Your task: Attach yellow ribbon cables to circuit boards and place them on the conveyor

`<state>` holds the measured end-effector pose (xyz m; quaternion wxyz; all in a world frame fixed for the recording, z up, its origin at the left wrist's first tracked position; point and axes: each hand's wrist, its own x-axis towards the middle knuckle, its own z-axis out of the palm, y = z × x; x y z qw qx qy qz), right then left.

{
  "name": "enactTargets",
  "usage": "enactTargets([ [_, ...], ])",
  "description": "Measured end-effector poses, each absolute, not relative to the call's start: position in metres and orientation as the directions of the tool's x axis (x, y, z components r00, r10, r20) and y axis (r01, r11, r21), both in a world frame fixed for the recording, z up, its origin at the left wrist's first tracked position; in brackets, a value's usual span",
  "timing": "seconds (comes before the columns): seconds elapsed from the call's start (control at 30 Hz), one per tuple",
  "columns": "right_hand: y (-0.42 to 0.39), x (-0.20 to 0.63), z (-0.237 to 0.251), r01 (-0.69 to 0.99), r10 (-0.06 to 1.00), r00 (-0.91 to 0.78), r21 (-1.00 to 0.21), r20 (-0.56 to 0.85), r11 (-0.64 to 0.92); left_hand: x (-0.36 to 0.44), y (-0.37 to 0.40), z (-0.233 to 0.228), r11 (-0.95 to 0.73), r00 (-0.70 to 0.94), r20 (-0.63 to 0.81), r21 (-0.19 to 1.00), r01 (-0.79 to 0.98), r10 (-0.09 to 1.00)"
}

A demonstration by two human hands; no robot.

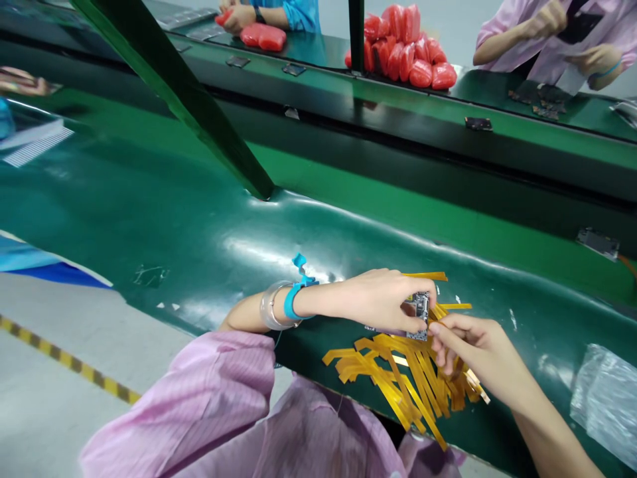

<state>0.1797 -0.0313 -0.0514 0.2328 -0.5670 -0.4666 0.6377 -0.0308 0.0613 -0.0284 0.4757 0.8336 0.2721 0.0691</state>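
My left hand [381, 300] grips a small circuit board [421, 307] between thumb and fingers, just above the green bench. Part of the board is hidden under the palm. Against the board's right edge, my right hand [475, 342] pinches an orange flex cable [476, 385], whose end with a pale tip sticks out below the fingers. Whether the cable is joined to the board cannot be made out. Beneath both hands lies a loose pile of orange flex cables [383, 372]. A blue wrist strap [293, 302] and clear bangles circle my left wrist.
A dark conveyor belt [398, 143] carrying several circuit boards [478, 124] runs behind the bench. A green post [189, 99] slants across the left. Clear plastic bags [607, 401] lie at right. Across the belt are red bundles [405, 46] and co-workers' hands [545, 20].
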Motion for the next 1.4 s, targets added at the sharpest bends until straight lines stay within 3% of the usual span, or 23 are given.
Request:
enactTargets([
  [0.37, -0.03, 0.173, -0.054, 0.187, 0.787, -0.348, -0.86, -0.51, -0.475, -0.023, 0.068, -0.037, -0.402, 0.8, -0.238, 0.765, 0.504, 0.55],
  [0.6, -0.03, 0.179, -0.057, 0.169, 0.837, -0.245, -0.872, -0.488, -0.459, -0.023, 0.07, -0.035, -0.36, 0.802, -0.315, 0.768, 0.53, 0.508],
  [0.93, -0.028, 0.175, -0.06, 0.236, 0.838, -0.286, -0.882, -0.465, -0.408, -0.022, 0.068, -0.035, -0.368, 0.789, -0.32, 0.75, 0.549, 0.524],
  [1.1, -0.025, 0.169, -0.072, 0.268, 0.852, -0.207, -0.865, -0.481, -0.424, -0.019, 0.068, -0.049, -0.38, 0.785, -0.269, 0.758, 0.53, 0.558],
  [1.17, -0.017, 0.169, -0.074, 0.252, 0.879, -0.151, -0.878, -0.452, -0.408, -0.018, 0.07, -0.054, -0.336, 0.745, -0.217, 0.789, 0.515, 0.631],
  [1.3, 0.025, 0.197, -0.065, 0.23, 0.95, 0.017, -0.923, -0.312, -0.307, -0.023, 0.082, -0.055, -0.366, 0.576, 0.025, 0.794, 0.486, 0.817],
  [1.4, 0.068, 0.246, -0.047, 0.218, 0.961, 0.196, -0.947, -0.195, -0.237, -0.031, 0.091, -0.048, -0.432, 0.505, 0.146, 0.742, 0.512, 0.85],
])
